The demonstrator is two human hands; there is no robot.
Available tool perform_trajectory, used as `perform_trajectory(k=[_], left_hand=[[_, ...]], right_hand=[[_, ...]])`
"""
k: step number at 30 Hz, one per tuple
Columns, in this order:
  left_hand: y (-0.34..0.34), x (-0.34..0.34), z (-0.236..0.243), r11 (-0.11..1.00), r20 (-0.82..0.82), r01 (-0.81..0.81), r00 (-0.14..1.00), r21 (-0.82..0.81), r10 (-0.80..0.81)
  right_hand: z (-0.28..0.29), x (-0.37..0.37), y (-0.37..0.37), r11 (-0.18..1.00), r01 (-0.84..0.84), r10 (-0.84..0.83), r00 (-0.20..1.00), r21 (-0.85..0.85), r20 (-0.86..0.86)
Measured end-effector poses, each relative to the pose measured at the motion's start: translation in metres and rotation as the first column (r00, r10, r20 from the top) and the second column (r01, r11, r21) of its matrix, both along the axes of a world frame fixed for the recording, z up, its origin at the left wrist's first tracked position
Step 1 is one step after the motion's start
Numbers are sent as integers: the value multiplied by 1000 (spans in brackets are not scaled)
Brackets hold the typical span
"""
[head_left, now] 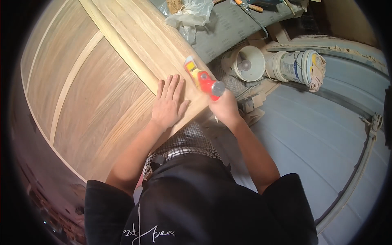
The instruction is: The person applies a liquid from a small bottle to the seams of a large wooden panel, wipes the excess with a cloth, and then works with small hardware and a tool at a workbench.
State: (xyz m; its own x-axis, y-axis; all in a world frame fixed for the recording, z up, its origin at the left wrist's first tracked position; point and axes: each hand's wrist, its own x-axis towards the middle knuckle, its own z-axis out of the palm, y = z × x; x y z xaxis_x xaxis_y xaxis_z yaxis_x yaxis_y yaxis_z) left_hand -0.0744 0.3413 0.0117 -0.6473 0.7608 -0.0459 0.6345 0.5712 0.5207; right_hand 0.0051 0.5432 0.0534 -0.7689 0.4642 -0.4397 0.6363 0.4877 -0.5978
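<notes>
A wooden panel door [134,45] with pale frame strips and darker inset boards lies in front of me, running to the upper left. My left hand [166,104] rests flat on its frame near the close right corner, fingers stretched out and holding nothing. Just right of it, my right hand [223,107] is closed round a red and yellow scraper-like hand tool [206,81] with a round metal cap on its near end. The tool's pale, slightly blurred far end is over the door's frame; whether it touches the wood I cannot tell.
Beyond the door, a grey covered surface [234,30] holds a crumpled plastic bag [190,16] and an orange-handled tool [255,7]. To the right are an open white bucket [250,63] and another bucket [295,67] with a cloth at its end. Wood scraps [254,104] lie below them.
</notes>
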Motion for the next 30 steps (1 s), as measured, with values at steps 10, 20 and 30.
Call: perform_trajectory(k=[10, 20, 30], left_hand=[[30, -14, -17, 977, -84, 33, 995, -212, -52], [26, -6, -7, 967, -81, 1, 996, -257, -22], [2, -6, 16, 987, -30, 84, 996, -140, -89]], right_hand=[[14, 62, 52, 985, 110, -94, 988, 136, -119], [13, 83, 106, 948, -89, 66, 994, 305, 86], [57, -16, 132, 970, -167, 177, 983, 177, -45]])
